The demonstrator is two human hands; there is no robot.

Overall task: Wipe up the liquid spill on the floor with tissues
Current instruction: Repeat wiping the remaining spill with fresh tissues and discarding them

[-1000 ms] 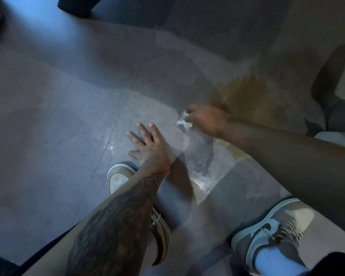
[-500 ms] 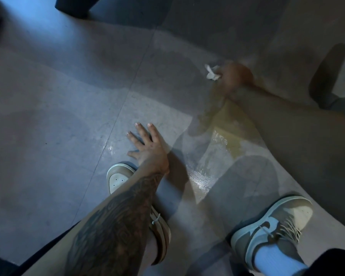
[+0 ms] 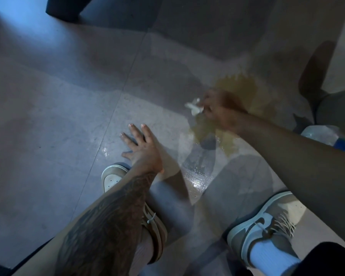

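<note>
Right hand (image 3: 221,108) grips 1 tissue (image 3: 194,107) at 1 spill (image 3: 247,90).

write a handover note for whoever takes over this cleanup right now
Left hand: open, flat on the floor, bracing.
Right hand: pinches a crumpled tissue at the left edge of the yellowish spill; the hand is blurred.
Done: cannot tell how much; plenty of liquid shows.
Left: wipe the spill around the right hand, then the wet sheen nearer the person.
</note>
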